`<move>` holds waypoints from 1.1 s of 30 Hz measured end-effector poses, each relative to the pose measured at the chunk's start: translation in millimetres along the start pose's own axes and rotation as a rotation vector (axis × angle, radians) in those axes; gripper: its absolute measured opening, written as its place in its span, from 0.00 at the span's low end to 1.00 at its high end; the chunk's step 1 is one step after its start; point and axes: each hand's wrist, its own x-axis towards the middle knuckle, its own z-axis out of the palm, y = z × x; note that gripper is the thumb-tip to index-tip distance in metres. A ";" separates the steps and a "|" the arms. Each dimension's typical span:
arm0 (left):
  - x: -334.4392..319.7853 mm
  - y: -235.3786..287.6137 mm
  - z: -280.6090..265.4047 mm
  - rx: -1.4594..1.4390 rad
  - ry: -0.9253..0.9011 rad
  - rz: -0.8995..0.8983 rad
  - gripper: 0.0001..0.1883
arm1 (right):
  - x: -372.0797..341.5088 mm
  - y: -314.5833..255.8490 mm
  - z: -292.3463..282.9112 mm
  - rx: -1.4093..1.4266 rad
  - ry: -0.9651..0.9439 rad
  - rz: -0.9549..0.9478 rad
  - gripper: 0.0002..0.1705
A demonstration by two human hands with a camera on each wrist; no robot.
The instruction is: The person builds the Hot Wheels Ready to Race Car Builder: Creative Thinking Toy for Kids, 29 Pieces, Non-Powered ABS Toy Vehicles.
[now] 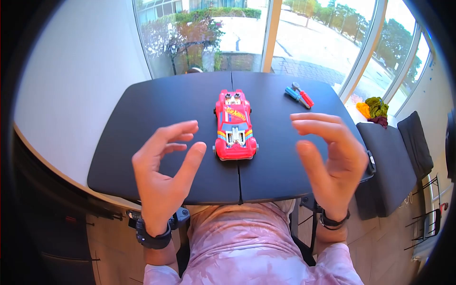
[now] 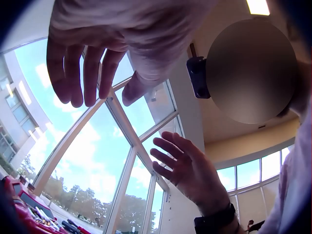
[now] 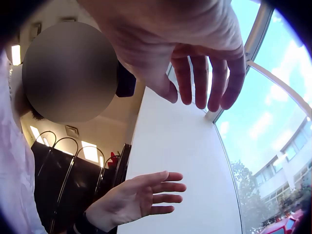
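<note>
A red toy car (image 1: 234, 124) with yellow lettering and chrome engine parts stands on the black table (image 1: 161, 104), across its centre seam. My left hand (image 1: 166, 166) hovers to the left of the car, fingers loosely bent and thumb apart, holding nothing. On the other side my right hand (image 1: 332, 159) is raised in a like pose, also with nothing in it. In the left wrist view the left hand (image 2: 117, 53) hangs above with its fingers extended. The right wrist view shows the right hand (image 3: 195, 58) with relaxed fingers.
Two small screwdriver-like tools lie at the back right of the table, a blue-handled one (image 1: 295, 95) and a red-handled one (image 1: 305, 97). Dark cushioned seating (image 1: 387, 166) stands to the right, with coloured cloths (image 1: 375, 109) behind it. Tall windows border the table's far side.
</note>
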 end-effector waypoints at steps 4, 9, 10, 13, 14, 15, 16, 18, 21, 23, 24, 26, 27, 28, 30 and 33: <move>-4.2 19.6 -9.7 -0.038 0.047 0.157 0.24 | -5.0 -10.2 -19.4 -0.038 0.025 -0.152 0.19; -14.1 29.9 -30.5 0.087 0.072 0.286 0.31 | -0.3 -5.1 -51.9 -0.458 0.187 -0.110 0.23; -16.6 30.8 -34.3 0.111 0.079 0.297 0.32 | 1.9 0.1 -60.6 -0.553 0.206 -0.072 0.24; -18.8 27.7 -45.9 0.126 0.076 0.321 0.31 | 3.0 49.0 -90.0 -0.674 0.210 0.155 0.28; -18.0 27.3 -47.4 0.130 0.087 0.317 0.30 | -1.8 73.3 -107.8 -0.699 0.178 0.261 0.31; -17.7 26.5 -47.9 0.126 0.098 0.316 0.30 | -7.1 101.0 -130.7 -0.762 0.095 0.312 0.34; -17.4 25.7 -48.3 0.123 0.108 0.315 0.29 | -15.5 131.2 -157.3 -0.825 0.013 0.362 0.37; -15.9 24.6 -47.9 0.102 0.118 0.322 0.29 | -43.7 197.9 -210.3 -0.999 -0.087 0.490 0.43; -13.3 22.8 -50.0 0.075 0.109 0.332 0.28 | -95.5 272.4 -283.5 -1.260 -0.170 0.671 0.51; -11.9 23.0 -47.8 0.054 0.114 0.326 0.27 | -108.3 282.3 -294.4 -1.378 -0.177 0.861 0.53; -11.3 22.6 -46.7 0.047 0.114 0.325 0.27 | -109.6 276.9 -291.5 -1.431 -0.183 0.995 0.54; -9.7 21.0 -44.8 0.038 0.111 0.329 0.27 | -112.9 272.1 -290.5 -1.430 -0.204 1.173 0.53; -9.1 20.2 -43.7 0.033 0.108 0.330 0.26 | -117.0 272.4 -293.7 -1.377 -0.220 1.214 0.53; -8.4 19.4 -42.7 0.028 0.104 0.331 0.26 | -121.0 273.1 -296.5 -1.322 -0.234 1.252 0.52; -8.7 18.9 -42.4 0.022 0.103 0.327 0.26 | -127.7 277.1 -300.3 -1.260 -0.294 1.273 0.46; -8.8 18.7 -42.6 0.015 0.106 0.328 0.25 | -133.6 277.5 -299.8 -1.233 -0.299 1.265 0.37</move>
